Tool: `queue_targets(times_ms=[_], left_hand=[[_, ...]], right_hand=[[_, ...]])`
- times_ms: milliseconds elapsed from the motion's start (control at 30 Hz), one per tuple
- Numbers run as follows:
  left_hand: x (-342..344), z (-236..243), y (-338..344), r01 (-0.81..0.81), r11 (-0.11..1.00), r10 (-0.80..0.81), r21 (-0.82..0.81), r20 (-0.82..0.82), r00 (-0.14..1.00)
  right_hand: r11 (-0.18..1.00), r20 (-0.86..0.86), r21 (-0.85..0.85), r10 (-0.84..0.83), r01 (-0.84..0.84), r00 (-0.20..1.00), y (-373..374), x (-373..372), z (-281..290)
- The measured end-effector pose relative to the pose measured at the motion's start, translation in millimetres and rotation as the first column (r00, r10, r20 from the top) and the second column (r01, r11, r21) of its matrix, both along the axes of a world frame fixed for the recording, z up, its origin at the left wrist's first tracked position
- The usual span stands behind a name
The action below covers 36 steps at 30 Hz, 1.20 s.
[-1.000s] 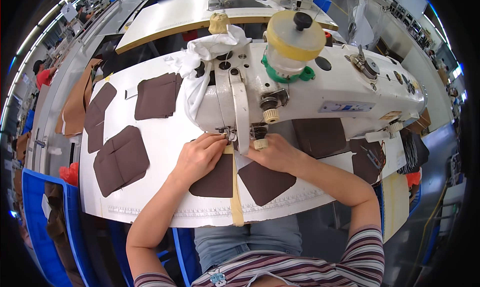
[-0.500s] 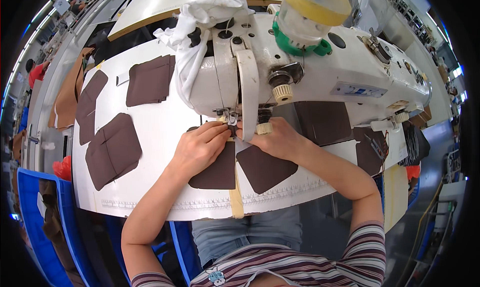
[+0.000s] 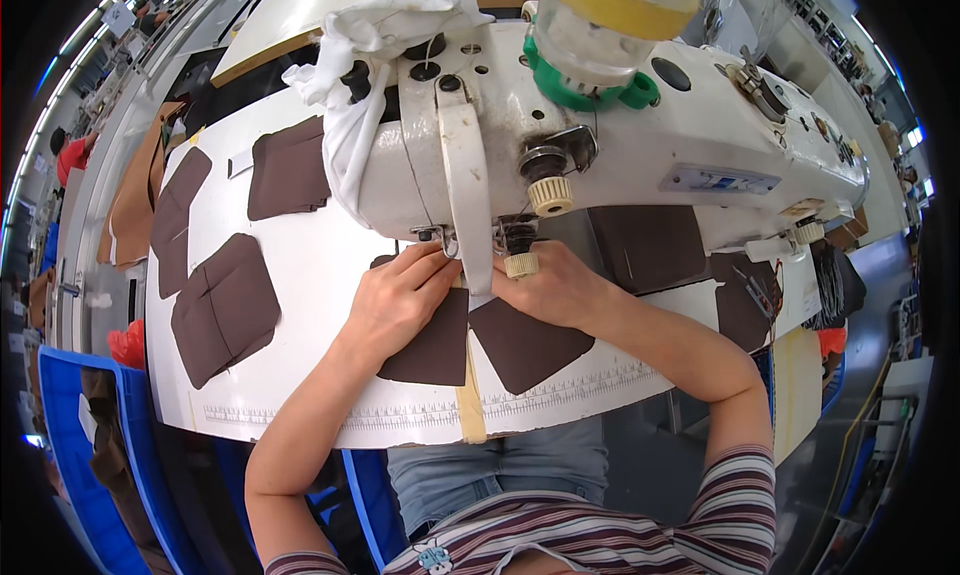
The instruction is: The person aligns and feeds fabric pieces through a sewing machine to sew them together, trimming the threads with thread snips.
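The curled fingers (image 3: 428,263) of the left hand (image 3: 395,297) are bunched over the upper part of a dark brown fabric panel (image 3: 430,353), close under the head of the sewing machine (image 3: 620,145); those of the right hand (image 3: 550,287) are placed opposite, above a second brown panel (image 3: 530,342). Whether the fabric is pinched or merely pressed cannot be told for either hand, as the right fingertips are masked by the curved white bar (image 3: 465,185) and the ribbed cream knob (image 3: 522,266). Both panels are laid on the worktop (image 3: 305,310), parted towards its front edge by a yellow strip (image 3: 469,410). A fingertip could be pricked if the needle were driven with the hands so near; stitching could be skewed if one panel were pulled harder than the other, or the cloth rucked if an edge were caught on the strip. The thread (image 3: 415,175) could be snagged by the loosely draped white rag (image 3: 352,115). The needle point is hidden, so whether the panels are joined there cannot be made out. Farther out, the folded brown piece (image 3: 650,245) is partly covered by the machine arm, and the yellow-topped reservoir (image 3: 620,10) is cut off above.
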<state>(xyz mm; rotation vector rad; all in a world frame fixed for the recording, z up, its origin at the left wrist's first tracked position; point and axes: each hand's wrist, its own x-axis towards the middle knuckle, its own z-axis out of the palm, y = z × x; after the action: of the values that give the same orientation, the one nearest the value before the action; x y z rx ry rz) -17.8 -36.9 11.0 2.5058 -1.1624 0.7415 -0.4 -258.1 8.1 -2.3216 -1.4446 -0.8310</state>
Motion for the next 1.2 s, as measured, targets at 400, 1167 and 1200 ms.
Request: queue_targets(times_ms=[400,1167,1200], left_hand=[[3.9,2.6,0.1,0.016,1.0,-0.016,-0.001,0.009,1.0],[6.6,8.3,4.6,0.043,0.988,-0.068,-0.148,-0.163,0.984],[6.1,9.0,4.3,0.051,0.993,-0.067,-0.108,-0.152,0.986]], right_hand=[[0.999,-0.025,0.023,-0.024,0.024,0.999,2.5,0.5,-4.1],[1.0,-0.131,-0.009,-0.019,0.018,0.991,-2.3,-3.5,2.3],[1.0,-0.129,-0.009,-0.018,0.017,0.992,-2.8,-3.3,1.8]])
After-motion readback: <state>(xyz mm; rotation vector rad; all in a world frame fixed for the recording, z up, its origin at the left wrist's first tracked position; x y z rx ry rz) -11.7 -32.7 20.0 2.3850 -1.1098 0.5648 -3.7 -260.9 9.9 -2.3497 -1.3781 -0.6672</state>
